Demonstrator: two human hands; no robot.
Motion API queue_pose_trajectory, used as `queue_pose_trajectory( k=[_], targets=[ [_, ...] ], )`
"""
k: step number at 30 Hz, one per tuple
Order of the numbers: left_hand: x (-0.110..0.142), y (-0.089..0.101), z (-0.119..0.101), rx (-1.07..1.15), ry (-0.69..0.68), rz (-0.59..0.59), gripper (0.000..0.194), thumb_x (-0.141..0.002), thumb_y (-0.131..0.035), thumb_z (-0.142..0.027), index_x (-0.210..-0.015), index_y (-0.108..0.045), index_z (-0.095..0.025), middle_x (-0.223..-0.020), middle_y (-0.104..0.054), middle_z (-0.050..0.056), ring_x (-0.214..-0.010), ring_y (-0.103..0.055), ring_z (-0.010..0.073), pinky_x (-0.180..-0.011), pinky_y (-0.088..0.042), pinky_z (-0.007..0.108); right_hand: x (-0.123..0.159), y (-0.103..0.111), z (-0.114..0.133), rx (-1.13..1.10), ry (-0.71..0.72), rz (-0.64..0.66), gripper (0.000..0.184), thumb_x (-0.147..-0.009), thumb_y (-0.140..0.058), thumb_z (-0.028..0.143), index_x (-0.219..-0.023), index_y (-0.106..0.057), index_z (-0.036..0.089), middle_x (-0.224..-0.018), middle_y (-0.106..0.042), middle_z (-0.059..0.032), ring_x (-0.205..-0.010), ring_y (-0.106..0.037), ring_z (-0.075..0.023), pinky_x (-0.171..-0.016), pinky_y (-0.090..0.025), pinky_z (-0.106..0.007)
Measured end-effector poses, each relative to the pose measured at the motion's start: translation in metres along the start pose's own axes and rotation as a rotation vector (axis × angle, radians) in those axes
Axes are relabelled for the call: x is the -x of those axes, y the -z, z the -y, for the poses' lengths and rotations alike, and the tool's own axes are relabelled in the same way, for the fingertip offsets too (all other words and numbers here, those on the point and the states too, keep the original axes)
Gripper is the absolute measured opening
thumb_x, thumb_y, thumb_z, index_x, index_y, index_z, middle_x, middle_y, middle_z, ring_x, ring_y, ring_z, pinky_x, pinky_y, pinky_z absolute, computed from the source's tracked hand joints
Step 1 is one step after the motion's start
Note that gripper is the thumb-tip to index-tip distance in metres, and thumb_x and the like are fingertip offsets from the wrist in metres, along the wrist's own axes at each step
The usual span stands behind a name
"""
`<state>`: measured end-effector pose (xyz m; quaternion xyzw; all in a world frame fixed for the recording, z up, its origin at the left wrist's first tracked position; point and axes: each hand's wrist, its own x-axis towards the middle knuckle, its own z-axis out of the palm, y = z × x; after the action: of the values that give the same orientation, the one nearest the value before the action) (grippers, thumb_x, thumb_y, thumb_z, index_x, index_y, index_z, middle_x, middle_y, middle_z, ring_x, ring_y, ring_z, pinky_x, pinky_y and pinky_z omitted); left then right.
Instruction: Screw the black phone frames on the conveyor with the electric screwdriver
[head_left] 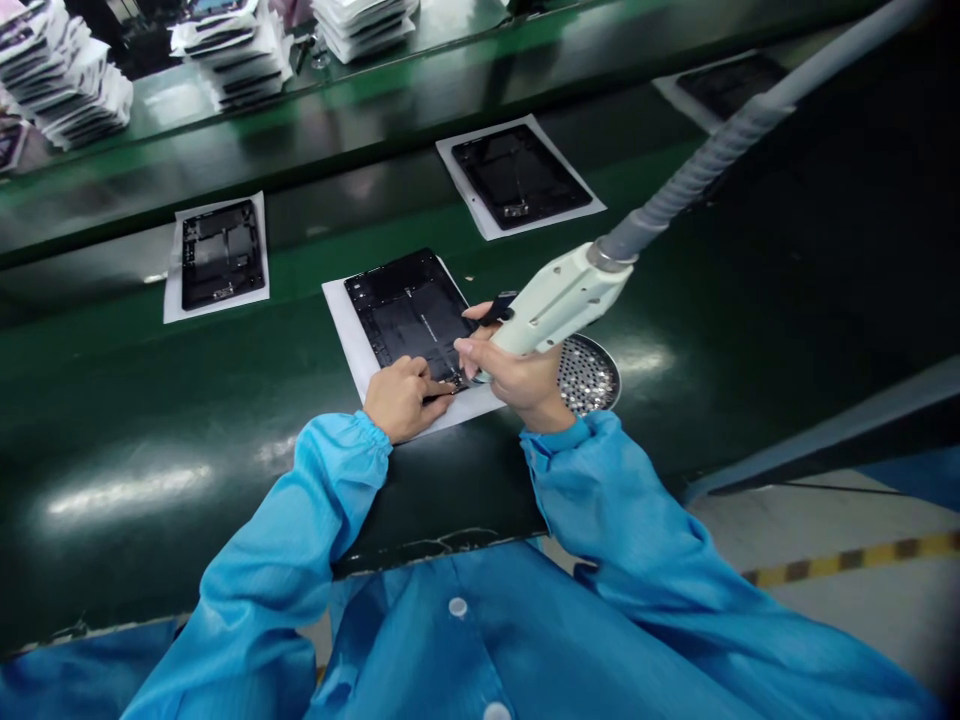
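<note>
Two hands shared the tablet (409, 305): the left hand (401, 400) pressed it steady, unclenched, while the right hand (517, 375) clamped what seemed a screwdriver (559, 300) at its edge.

Light-blue smock (540, 640) of smooth, faintly glossy fabric, with long, loose sleeves (277, 560) gathered into elasticated cuffs (337, 450) at the wrists, the front fastened by a line of round white buttons (457, 606); hands (401, 400) bare.

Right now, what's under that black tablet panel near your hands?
A white sheet lies under the black tablet panel, on a green conveyor belt. Your left hand and right hand cover the panel's near corner.
</note>
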<state>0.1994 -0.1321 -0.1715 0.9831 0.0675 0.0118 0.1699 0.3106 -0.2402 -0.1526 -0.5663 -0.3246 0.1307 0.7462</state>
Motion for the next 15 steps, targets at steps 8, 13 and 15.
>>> queue_pose_trajectory(
  k=[8,13,15],
  targets=[
    [0.0002,0.0016,-0.0014,0.012,0.004,0.001,0.027,-0.089,-0.056,-0.042,-0.109,-0.072,-0.033,-0.084,-0.057,0.003,-0.082,-0.051,0.0172,-0.067,-0.04,0.03,0.0018,-0.0034,-0.0005,0.064,-0.044,0.049,0.025,-0.068,-0.072,0.02,-0.088,-0.057,0.019,-0.046,-0.055,0.0092,-0.04,-0.053,-0.0098,-0.049,-0.05,-0.026],
    [0.0006,-0.001,0.0005,0.017,-0.019,-0.032,0.026,-0.089,-0.057,-0.043,-0.106,-0.073,-0.033,-0.083,-0.058,0.004,-0.081,-0.052,0.0176,-0.066,-0.041,0.03,0.0052,-0.0037,0.0006,0.088,-0.067,0.088,0.024,-0.069,-0.071,0.025,-0.087,-0.057,0.02,-0.049,-0.053,0.0089,-0.042,-0.052,-0.0095,-0.05,-0.05,-0.027],
    [0.0006,-0.0015,0.001,0.022,-0.026,-0.047,0.026,-0.088,-0.057,-0.043,-0.105,-0.074,-0.032,-0.082,-0.059,0.004,-0.08,-0.052,0.0176,-0.065,-0.041,0.03,0.0062,-0.0034,0.0016,0.114,-0.089,0.103,0.027,-0.068,-0.073,0.029,-0.088,-0.056,0.02,-0.05,-0.052,0.0088,-0.044,-0.052,-0.0095,-0.053,-0.05,-0.028]
  ],
)
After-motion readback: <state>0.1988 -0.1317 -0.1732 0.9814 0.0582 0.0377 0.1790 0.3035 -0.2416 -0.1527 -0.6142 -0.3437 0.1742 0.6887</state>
